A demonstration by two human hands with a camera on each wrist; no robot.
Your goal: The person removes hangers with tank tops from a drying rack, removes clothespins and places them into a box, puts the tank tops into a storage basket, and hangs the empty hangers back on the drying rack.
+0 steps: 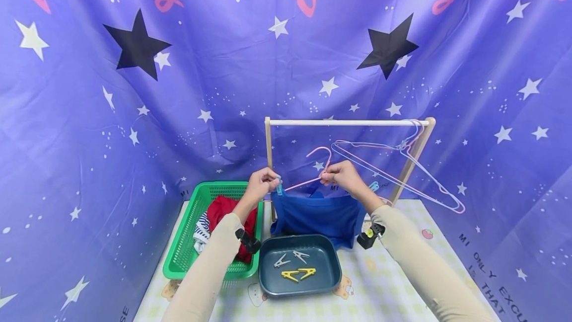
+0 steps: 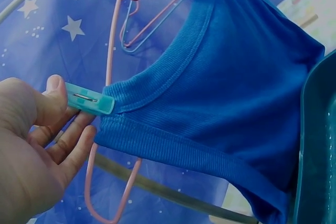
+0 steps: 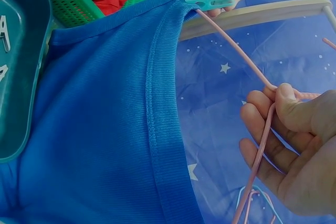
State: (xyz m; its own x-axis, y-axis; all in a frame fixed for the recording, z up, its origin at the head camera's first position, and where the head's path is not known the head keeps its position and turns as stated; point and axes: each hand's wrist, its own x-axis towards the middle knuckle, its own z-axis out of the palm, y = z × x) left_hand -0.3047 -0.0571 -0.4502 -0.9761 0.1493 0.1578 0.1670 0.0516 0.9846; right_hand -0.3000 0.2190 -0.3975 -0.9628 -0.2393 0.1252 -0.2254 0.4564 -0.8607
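A blue tank top (image 1: 319,215) hangs from a pink hanger (image 1: 304,183), its strap ends over the hanger's arms. My left hand (image 1: 261,185) pinches a light-blue clothespin (image 2: 89,99) between thumb and fingers; the clothespin's jaws are on the left strap. With my right hand (image 1: 344,177) I pinch the pink hanger at its neck, just below the hook, thumb on top (image 3: 286,92). A second light-blue clothespin (image 1: 373,186) sits at the right strap, partly behind the right wrist.
A dark teal basin (image 1: 300,289) in front holds several grey and yellow clothespins. Left of it stands a green basket (image 1: 178,257) with red and striped clothes. Behind, a wooden rack (image 1: 339,122) carries pink and blue hangers (image 1: 429,190) at its right end.
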